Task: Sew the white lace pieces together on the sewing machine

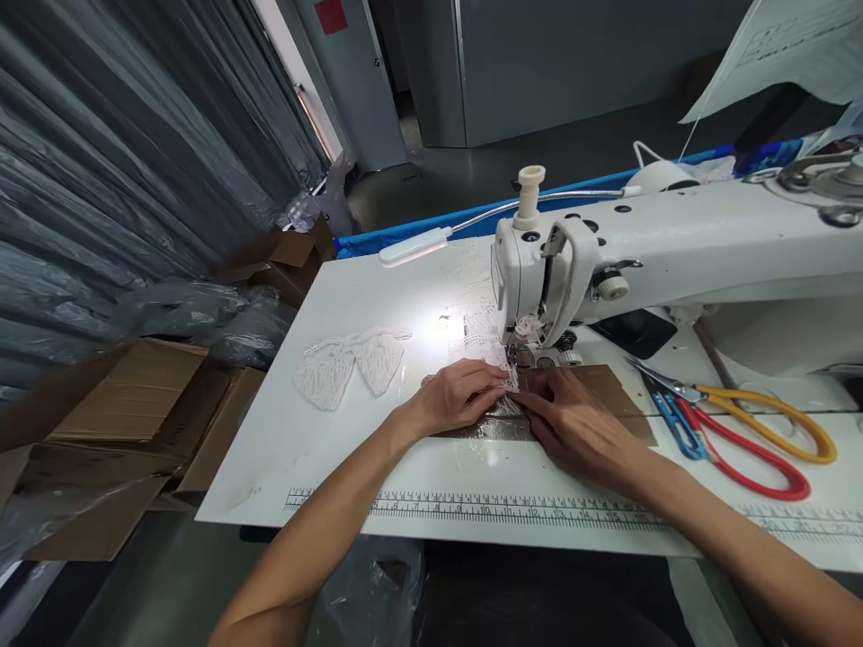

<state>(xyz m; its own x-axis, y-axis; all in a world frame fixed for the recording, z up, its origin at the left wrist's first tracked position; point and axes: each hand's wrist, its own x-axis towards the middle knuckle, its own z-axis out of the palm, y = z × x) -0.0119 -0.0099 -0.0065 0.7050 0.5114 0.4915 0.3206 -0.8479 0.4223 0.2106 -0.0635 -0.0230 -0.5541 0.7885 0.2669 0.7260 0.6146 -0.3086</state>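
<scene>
White lace fabric lies under the needle area of a white sewing machine. My left hand is closed at the left side of the lace, fingertips pinched together on it. From the right, my right hand pinches the lace edge just in front of the presser foot; its fingers almost meet the left ones. The fingertips partly cover the lace. More lace stretches behind the foot. To the left, two joined lace cup-shaped pieces lie flat on the white table.
Orange-and-red-handled scissors and blue thread snips lie right of my right hand. A lit lamp on a bendable neck hangs over the table. A printed ruler runs along the front edge. Cardboard boxes stand on the left.
</scene>
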